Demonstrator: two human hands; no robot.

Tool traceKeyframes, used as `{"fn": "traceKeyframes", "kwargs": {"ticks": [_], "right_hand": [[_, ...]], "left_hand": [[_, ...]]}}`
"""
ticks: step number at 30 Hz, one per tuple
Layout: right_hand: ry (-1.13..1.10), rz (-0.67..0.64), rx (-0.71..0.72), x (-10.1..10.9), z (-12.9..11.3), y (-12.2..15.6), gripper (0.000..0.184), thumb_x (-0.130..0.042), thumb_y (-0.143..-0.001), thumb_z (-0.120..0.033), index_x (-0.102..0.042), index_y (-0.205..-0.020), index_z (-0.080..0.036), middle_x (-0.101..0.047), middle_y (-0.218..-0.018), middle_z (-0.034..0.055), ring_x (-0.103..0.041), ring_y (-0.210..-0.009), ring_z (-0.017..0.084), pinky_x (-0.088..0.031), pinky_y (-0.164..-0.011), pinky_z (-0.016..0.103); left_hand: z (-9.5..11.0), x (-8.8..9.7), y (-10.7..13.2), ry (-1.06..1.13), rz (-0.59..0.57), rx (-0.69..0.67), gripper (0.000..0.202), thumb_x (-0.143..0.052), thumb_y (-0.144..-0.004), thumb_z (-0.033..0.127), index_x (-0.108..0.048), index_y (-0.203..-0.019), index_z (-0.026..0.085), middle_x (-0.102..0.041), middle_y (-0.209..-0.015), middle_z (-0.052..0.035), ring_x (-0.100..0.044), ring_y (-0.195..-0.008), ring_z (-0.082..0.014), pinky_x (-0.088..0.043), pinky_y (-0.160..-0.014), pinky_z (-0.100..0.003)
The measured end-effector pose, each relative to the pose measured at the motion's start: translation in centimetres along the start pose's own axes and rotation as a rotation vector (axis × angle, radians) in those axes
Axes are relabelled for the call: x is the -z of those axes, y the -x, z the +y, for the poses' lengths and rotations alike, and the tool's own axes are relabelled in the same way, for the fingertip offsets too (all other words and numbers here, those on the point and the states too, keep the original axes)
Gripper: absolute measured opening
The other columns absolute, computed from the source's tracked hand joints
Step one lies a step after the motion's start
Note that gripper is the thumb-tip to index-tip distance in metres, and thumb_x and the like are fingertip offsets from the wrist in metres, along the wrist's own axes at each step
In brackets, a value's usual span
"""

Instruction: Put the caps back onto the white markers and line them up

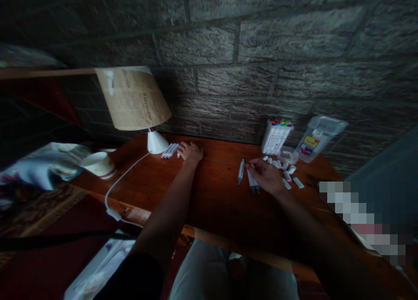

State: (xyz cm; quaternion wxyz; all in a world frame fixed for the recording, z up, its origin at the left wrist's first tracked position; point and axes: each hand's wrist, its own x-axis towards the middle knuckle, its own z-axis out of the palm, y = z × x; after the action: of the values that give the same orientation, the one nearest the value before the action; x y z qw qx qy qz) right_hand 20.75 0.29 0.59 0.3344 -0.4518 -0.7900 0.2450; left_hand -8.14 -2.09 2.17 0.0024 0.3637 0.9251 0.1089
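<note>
My left hand (pixel 190 153) rests at the far side of the wooden table (pixel 212 200), its fingers curled on a bundle of white markers (pixel 170 150) lying beside the lamp base. My right hand (pixel 266 174) is closed over a few markers (pixel 252 183) near the table's middle. One more marker (pixel 241 171) lies loose just left of it. Several marker caps (pixel 287 169) are scattered to the right of that hand.
A lamp (pixel 137 100) with a paper shade stands at the back left, its cord trailing off the front edge. A white marker box (pixel 276 136) and a clear plastic case (pixel 318 136) stand against the brick wall. A cup (pixel 97 164) sits at the left.
</note>
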Motion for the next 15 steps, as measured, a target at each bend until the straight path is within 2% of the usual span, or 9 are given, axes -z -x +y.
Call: {"fn": "traceKeyframes", "kwargs": {"ticks": [3,7,12,15], "right_hand": [[-0.008,0.010,-0.010,0.1,-0.1,-0.1,0.038,-0.058,-0.088,-0.054,-0.073,-0.095,-0.020,-0.073,-0.075,0.0059,-0.066,-0.066,0.020,-0.048,-0.065,0.032],[-0.017,0.014,-0.028,0.2,-0.3,-0.1,0.031,-0.058,-0.088,-0.045,-0.074,-0.096,-0.020,-0.076,-0.082,0.0068,-0.069,-0.073,0.021,-0.049,-0.070,0.034],[-0.046,0.039,-0.018,0.2,-0.4,-0.1,0.034,-0.058,-0.088,-0.046,-0.075,-0.096,-0.019,-0.075,-0.080,0.0072,-0.067,-0.070,0.021,-0.049,-0.069,0.034],[-0.070,0.054,0.006,0.3,-0.6,0.0,0.033,-0.056,-0.089,-0.044,-0.076,-0.097,-0.018,-0.074,-0.081,0.0073,-0.065,-0.070,0.020,-0.050,-0.070,0.033]], "left_hand": [[0.4,0.2,0.1,0.008,0.017,-0.047,0.055,-0.050,-0.098,0.037,-0.059,-0.142,0.006,-0.048,-0.153,-0.0277,-0.042,-0.144,-0.0405,-0.039,-0.114,-0.051],[1.4,0.7,0.8,0.085,-0.083,-0.230,0.038,-0.047,-0.096,0.017,-0.074,-0.121,0.010,-0.068,-0.130,-0.0224,-0.063,-0.124,-0.0325,-0.050,-0.102,-0.039],[2.9,0.5,2.1,0.282,-0.164,-0.422,0.024,-0.066,-0.085,0.015,-0.079,-0.105,0.018,-0.078,-0.108,-0.0121,-0.072,-0.106,-0.0272,-0.054,-0.098,-0.034],[3.8,-0.1,2.9,0.557,-0.353,-0.417,0.035,-0.071,-0.080,0.012,-0.071,-0.115,0.015,-0.075,-0.082,-0.0050,-0.073,-0.074,-0.0191,-0.058,-0.078,-0.031]]}}
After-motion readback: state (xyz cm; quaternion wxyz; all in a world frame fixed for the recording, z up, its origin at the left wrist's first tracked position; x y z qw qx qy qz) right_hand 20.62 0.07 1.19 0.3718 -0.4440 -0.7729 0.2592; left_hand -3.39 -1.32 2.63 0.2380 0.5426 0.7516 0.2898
